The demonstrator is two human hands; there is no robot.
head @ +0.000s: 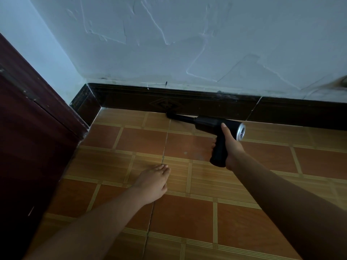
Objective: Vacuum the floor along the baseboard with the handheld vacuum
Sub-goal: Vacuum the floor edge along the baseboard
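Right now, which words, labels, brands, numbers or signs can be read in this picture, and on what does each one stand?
No text can be read here.
On the handheld vacuum, gripped by the right hand: no brand or label shows; the dark window in its silver end cap is too blurred to read.
On the baseboard: a diamond ornament, pattern only, no letters.
On the wall: only cracks and marks.

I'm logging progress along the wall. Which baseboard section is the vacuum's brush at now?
The middle section, with the diamond motif: the handheld vacuum in the right hand has its brush at that section's foot, unlike the corner section or the right-hand section.
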